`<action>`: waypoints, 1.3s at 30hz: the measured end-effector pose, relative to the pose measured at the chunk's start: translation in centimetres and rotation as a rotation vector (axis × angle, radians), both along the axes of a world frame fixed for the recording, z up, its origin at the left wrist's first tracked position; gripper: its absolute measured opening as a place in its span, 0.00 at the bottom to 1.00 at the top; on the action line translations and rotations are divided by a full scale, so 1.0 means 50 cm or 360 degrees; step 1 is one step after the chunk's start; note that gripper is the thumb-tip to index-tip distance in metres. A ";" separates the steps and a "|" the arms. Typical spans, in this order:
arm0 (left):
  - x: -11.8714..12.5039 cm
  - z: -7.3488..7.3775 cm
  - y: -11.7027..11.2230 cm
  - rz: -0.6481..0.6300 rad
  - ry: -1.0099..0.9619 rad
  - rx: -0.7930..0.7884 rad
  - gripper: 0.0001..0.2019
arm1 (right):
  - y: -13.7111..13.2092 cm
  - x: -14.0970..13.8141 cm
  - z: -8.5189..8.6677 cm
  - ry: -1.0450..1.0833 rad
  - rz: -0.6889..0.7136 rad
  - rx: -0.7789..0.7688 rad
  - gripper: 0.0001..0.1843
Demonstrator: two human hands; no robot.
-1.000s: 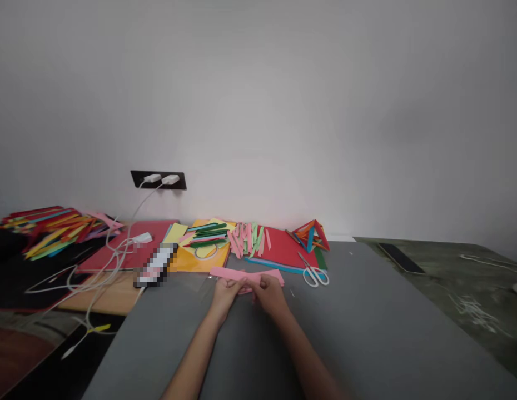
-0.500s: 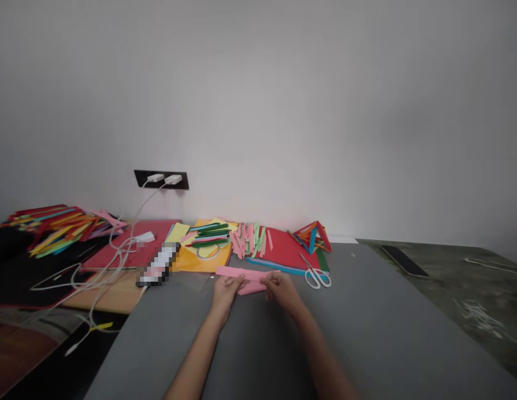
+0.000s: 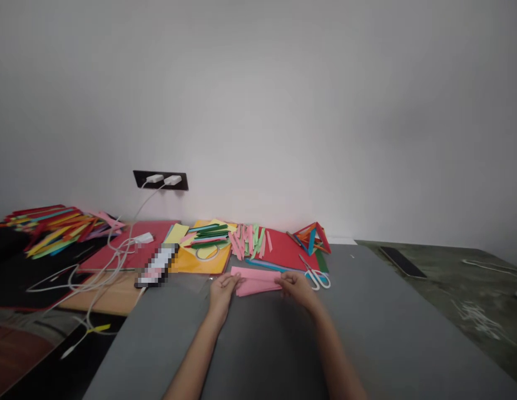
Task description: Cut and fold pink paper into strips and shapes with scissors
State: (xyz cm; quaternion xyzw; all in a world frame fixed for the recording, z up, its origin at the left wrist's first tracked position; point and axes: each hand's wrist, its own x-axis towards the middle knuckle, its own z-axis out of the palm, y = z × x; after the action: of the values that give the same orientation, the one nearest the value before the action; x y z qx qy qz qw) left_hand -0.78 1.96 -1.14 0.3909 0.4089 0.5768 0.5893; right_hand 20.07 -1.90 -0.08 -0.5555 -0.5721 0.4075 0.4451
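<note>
A folded piece of pink paper (image 3: 258, 282) is stretched between my two hands, low over the grey table (image 3: 258, 344). My left hand (image 3: 222, 289) pinches its left end between thumb and fingers. At the other end, my right hand (image 3: 297, 286) grips the paper's right edge. A crease or layer line runs along the paper's length. White-handled scissors (image 3: 317, 278) lie just beyond my right hand, partly overlapping it in view. Behind the paper are pink and green strips (image 3: 248, 241) and a red sheet (image 3: 283, 248).
A phone (image 3: 158, 265) and tangled white cables (image 3: 120, 253) lie to the left, below a wall socket (image 3: 160, 180). Yellow sheets (image 3: 195, 258) carry several strips. A coloured paper frame (image 3: 312, 239) stands at the back right. More strips (image 3: 58, 228) are heaped far left.
My right hand has slid right to the paper's end, and my left hand has shifted slightly left. The pink paper now lies more fully exposed between them.
</note>
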 end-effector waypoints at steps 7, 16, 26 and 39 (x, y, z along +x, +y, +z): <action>-0.001 -0.002 0.001 0.0028 -0.0031 0.0009 0.14 | -0.001 0.019 -0.004 0.0051 0.0023 -0.0003 0.16; -0.004 -0.001 0.003 0.0020 -0.0015 0.0052 0.14 | -0.002 0.004 0.012 0.0146 0.0042 0.0175 0.19; 0.001 0.011 -0.001 -0.0217 -0.0005 0.0093 0.20 | 0.008 0.007 0.004 0.0342 -0.0072 0.0224 0.20; 0.002 0.005 -0.001 -0.0236 0.0028 0.0117 0.16 | 0.015 -0.001 -0.005 0.0452 -0.0053 0.0180 0.22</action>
State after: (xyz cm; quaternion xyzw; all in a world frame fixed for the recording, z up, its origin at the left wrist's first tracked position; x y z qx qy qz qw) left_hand -0.66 1.93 -0.89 0.4464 0.3626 0.5428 0.6120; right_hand 20.02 -1.14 -0.35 -0.4758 -0.5160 0.4417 0.5588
